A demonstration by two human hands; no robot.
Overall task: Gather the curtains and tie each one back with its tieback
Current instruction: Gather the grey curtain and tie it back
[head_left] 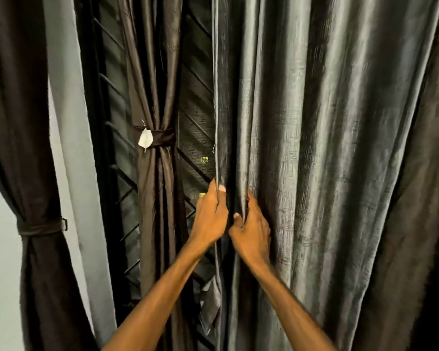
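Note:
A wide grey curtain hangs loose over the right half of the view. My left hand grips its left edge, fingers curled round the hem. Just right of it, my right hand pinches a fold of the same curtain. A brown curtain in the middle is gathered and held by a dark tieback with a white tag. Another brown curtain at far left is bound by its own tieback.
A dark window with slanted bars shows between the middle curtain and the grey one. A pale grey wall strip runs between the two tied curtains. Pale wall shows at the lower left.

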